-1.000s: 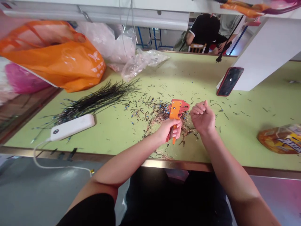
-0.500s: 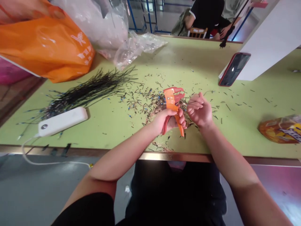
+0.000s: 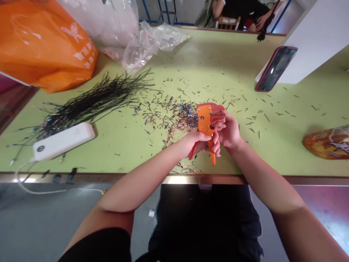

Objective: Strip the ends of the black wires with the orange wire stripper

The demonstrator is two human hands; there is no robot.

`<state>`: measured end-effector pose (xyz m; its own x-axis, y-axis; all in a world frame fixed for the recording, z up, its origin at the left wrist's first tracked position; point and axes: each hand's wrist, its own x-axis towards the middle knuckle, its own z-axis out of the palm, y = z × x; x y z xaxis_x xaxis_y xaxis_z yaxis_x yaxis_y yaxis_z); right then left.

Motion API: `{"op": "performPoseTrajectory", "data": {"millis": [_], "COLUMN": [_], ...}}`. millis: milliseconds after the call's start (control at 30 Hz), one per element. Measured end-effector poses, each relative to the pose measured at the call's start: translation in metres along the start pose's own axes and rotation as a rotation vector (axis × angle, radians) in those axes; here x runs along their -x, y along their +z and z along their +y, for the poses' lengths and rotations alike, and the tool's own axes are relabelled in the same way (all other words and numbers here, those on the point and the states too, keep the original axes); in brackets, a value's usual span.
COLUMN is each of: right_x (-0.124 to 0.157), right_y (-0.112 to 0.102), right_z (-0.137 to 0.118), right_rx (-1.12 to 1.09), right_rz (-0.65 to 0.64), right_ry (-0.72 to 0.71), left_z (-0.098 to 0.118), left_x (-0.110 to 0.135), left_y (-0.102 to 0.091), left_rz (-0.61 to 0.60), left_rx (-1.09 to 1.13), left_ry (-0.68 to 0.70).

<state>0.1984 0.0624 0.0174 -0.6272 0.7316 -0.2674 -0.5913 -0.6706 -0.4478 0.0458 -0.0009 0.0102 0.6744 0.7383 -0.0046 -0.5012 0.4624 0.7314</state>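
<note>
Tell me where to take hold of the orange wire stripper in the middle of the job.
Grip the orange wire stripper by its two handles, coming from the near side, as the left hand does: they splay down toward the person, while the clamping head sits up against the right hand.

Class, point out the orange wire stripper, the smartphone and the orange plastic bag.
Orange wire stripper (image 3: 203,122): head view, orange body.
Smartphone (image 3: 276,69): head view, dark screen.
Orange plastic bag (image 3: 46,43): head view, printed front.
</note>
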Motion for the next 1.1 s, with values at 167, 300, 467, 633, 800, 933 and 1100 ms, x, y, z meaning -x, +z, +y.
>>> {"op": "performPoseTrajectory", "data": {"millis": [167, 300, 467, 633, 800, 933, 1100], "right_x": [-0.001, -0.003, -0.006, -0.006, -0.004, -0.004, -0.006], "right_y": [-0.001, -0.001, -0.001, 0.001, 0.0, -0.001, -0.001], "right_z": [0.003, 0.006, 0.01, 0.015, 0.016, 0.016, 0.015], "right_rx": [-0.006, -0.087, -0.11, -0.069, -0.056, -0.04, -0.006], "right_rz": [-0.003, -0.012, -0.001, 0.022, 0.017, 0.002, -0.013], "right_ry": [-0.014, -0.025, -0.028, -0.051, -0.038, -0.051, -0.035], "left_z": [0.001, 0.001, 0.001, 0.001, 0.001, 0.0, -0.003], "left_x": [0.0, -0.002, -0.001, 0.002, 0.003, 0.002, 0.001], "left_y": [0.003, 0.006, 0.006, 0.008, 0.011, 0.011, 0.006], "left_rz": [0.037, 0.087, 0.153, 0.149, 0.129, 0.131, 0.172], "left_rx": [-0.031, -0.046, -0.083, -0.118, -0.164, -0.164, -0.133], "left_ry": [-0.013, 0.015, 0.023, 0.02, 0.034, 0.051, 0.054]}}
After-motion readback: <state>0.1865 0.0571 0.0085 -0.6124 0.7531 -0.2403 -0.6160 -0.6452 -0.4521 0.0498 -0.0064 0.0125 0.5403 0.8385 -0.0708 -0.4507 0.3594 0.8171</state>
